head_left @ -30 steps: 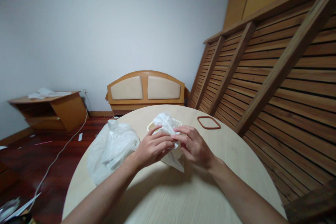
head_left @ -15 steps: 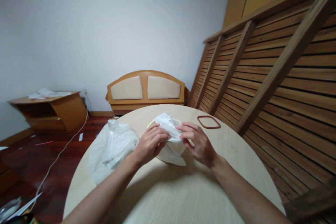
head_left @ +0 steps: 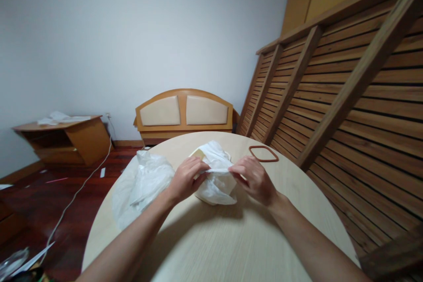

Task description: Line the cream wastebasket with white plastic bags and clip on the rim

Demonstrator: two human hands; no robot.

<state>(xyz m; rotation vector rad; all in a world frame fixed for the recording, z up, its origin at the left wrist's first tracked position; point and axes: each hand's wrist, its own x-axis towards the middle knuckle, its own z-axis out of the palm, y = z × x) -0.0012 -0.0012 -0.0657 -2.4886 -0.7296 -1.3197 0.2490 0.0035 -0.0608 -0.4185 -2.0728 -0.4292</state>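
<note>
A white plastic bag (head_left: 218, 189) drapes over a pale, yellowish-rimmed container (head_left: 198, 154) in the middle of the round table; most of that container is hidden. My left hand (head_left: 190, 178) pinches the bag's edge on its left side. On the right, my right hand (head_left: 253, 178) pinches the same edge between thumb and fingers. Between the two hands the plastic is drawn into a straight band. Left of my left hand, a crumpled heap of white plastic bags (head_left: 150, 180) lies on the table.
A brown rounded-square ring (head_left: 263, 153) lies on the round table (head_left: 211, 246), at the far right. Wooden slatted panels (head_left: 330, 110) lean along the right side. Beyond the table stands a padded headboard (head_left: 183, 110). A low cabinet (head_left: 62, 139) and a cable (head_left: 82, 185) are at left.
Both hands have closed more tightly on the bag's edge and pulled it into a taut band. The plastic in front of the container has bunched up and puffed out.
</note>
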